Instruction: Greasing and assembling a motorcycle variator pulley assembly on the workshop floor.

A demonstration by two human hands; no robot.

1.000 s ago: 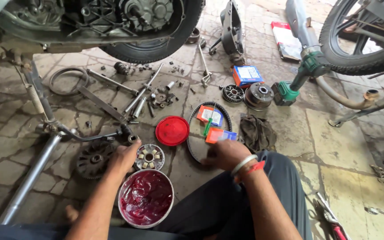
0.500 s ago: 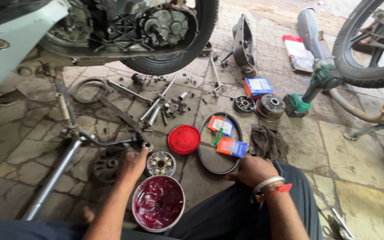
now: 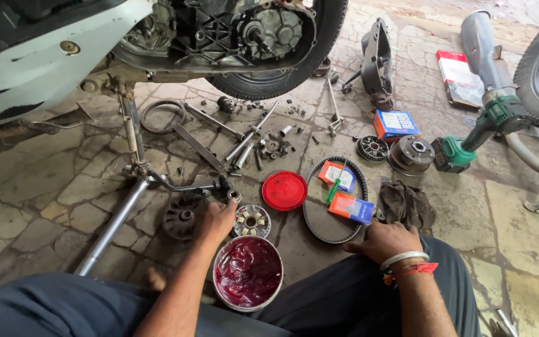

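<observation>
My left hand (image 3: 214, 219) rests on the edge of a round metal variator plate (image 3: 252, 221) with pale rollers in it, fingers curled near a small socket (image 3: 234, 196). Just below stands an open tin of red grease (image 3: 248, 272). My right hand (image 3: 383, 241) lies palm down on the stone floor by a black drive belt (image 3: 312, 219), holding nothing. Inside the belt loop lie small orange and blue boxes (image 3: 350, 206). The tin's red lid (image 3: 284, 190) sits flat beside the belt.
A scooter (image 3: 157, 43) with its engine case open stands ahead. Wrenches, bolts and small parts (image 3: 263, 143) litter the floor. A toothed disc (image 3: 181, 216), a clutch drum (image 3: 410, 153), a dark rag (image 3: 407, 205), a green power tool (image 3: 460, 150) and a blue box (image 3: 396, 123) lie around.
The view has tilted up and toward the scooter. My right hand has slid off the small boxes down onto the floor beside the belt. My left hand stays at the variator plate.
</observation>
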